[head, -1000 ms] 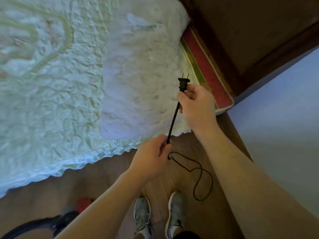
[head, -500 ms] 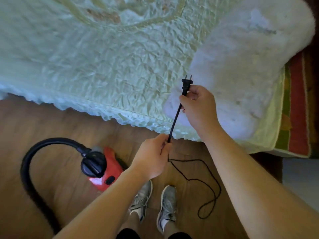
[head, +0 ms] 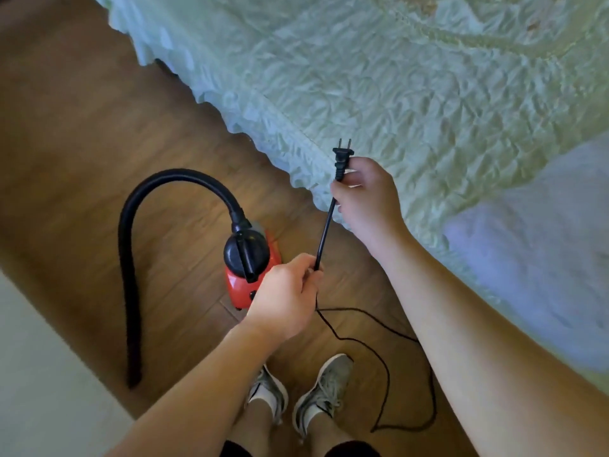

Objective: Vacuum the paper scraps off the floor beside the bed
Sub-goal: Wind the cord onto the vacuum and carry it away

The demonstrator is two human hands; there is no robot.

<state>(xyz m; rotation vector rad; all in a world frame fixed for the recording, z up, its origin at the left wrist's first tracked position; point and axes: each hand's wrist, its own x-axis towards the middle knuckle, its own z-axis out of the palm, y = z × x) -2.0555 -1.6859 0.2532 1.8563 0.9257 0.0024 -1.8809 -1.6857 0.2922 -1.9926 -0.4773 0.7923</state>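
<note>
The vacuum cleaner (head: 235, 286), a small red body with a black top, stands on the wood floor (head: 82, 127) beside the bed, just left of and below the left hand. Its black hose (head: 131, 258) rises from the top, arches over to the left and comes down with its free end lying on the floor at the lower left.

The left hand (head: 283, 298) is held above the floor, and in this view it overlaps the right lower corner of the red body; whether it touches it cannot be told. Its fingers are curled round the thin black cord (head: 326, 225). From that grip the cord runs straight and taut, up and slightly right, to the plug (head: 341, 159). Below the left hand the cord hangs slack, trails across the floor and makes a loose loop to the right of two grey shoes (head: 321, 387), which stand on the boards at the bottom.

The right hand (head: 365, 196) pinches the lower part of the plug between thumb and curled fingers, with the two prongs pointing up, clear of the fingers. This hand is well apart from the vacuum cleaner, over the frilled edge of the pale green bedspread (head: 428, 94). Farther right, a fluffy white pillow (head: 543, 258) lies on the bed.
</note>
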